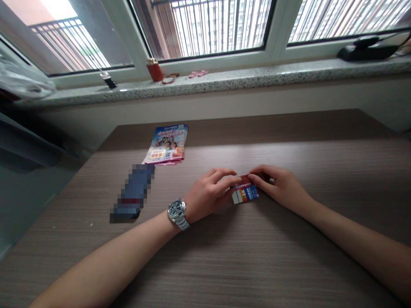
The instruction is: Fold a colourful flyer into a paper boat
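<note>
A small folded printed paper (pixel 246 193), red along its far edge with blue, white and yellow below, lies on the wooden table (pixel 199 265) between my hands. My left hand (pixel 210 192), with a silver watch (pixel 177 211) on its wrist, has its fingers on the paper's left and far edge. The thumb is mostly hidden. At the far right corner, my right hand (pixel 279 184) pinches the paper between thumb and index finger.
A stack of colourful leaflets (pixel 167 144) lies at the back left of the table, with a dark pixelated phone-like object (pixel 134 192) in front of it. A red item (pixel 154 70), a small dark-and-clear item (pixel 108 80) and a black device (pixel 367 50) stand on the stone windowsill (pixel 224 81).
</note>
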The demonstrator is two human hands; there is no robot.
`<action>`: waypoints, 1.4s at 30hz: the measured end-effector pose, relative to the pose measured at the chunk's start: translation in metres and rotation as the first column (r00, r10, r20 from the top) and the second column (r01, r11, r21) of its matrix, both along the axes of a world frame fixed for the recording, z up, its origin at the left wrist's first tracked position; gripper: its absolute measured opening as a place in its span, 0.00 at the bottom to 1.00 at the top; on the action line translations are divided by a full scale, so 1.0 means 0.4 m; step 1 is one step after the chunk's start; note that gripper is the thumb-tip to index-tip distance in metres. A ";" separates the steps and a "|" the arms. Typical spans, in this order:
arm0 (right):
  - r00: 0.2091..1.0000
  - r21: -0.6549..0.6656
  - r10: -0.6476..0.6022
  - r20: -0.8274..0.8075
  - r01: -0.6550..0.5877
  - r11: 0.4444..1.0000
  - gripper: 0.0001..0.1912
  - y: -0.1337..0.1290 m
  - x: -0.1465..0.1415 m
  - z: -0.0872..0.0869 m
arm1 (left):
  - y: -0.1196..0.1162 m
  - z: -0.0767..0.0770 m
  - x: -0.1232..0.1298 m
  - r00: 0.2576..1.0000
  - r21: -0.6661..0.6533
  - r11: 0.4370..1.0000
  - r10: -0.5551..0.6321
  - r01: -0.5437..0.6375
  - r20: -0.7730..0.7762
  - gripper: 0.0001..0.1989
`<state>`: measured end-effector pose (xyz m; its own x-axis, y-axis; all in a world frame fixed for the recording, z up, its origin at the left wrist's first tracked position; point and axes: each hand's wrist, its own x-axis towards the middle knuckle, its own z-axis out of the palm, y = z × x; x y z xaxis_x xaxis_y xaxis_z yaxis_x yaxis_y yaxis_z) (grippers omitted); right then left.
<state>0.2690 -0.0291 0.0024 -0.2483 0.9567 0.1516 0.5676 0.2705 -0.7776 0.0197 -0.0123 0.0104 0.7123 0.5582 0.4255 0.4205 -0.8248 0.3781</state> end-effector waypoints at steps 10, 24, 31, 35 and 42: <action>0.977 0.237 -0.025 0.211 -0.026 0.971 0.10 0.043 0.034 -0.014 | -0.003 0.000 -0.004 0.950 0.073 0.981 -0.154 0.180 -0.270 0.22; 0.909 0.456 -0.137 0.394 -0.064 0.888 0.26 0.034 0.031 -0.030 | -0.009 -0.009 -0.001 0.904 -0.060 0.992 -0.128 0.114 -0.407 0.29; 0.806 0.288 0.109 0.582 -0.329 0.899 0.31 0.002 0.002 -0.024 | -0.017 -0.006 -0.001 0.888 -0.051 0.993 -0.119 0.107 -0.444 0.29; 0.776 0.207 0.152 0.613 -0.343 0.916 0.35 -0.004 -0.005 -0.047 | -0.021 -0.006 -0.004 0.881 -0.053 0.993 -0.122 0.110 -0.458 0.29; 0.750 0.165 0.173 0.638 -0.352 0.921 0.39 -0.005 -0.003 -0.049 | -0.012 -0.007 -0.011 0.872 -0.093 0.982 -0.186 0.161 -0.452 0.34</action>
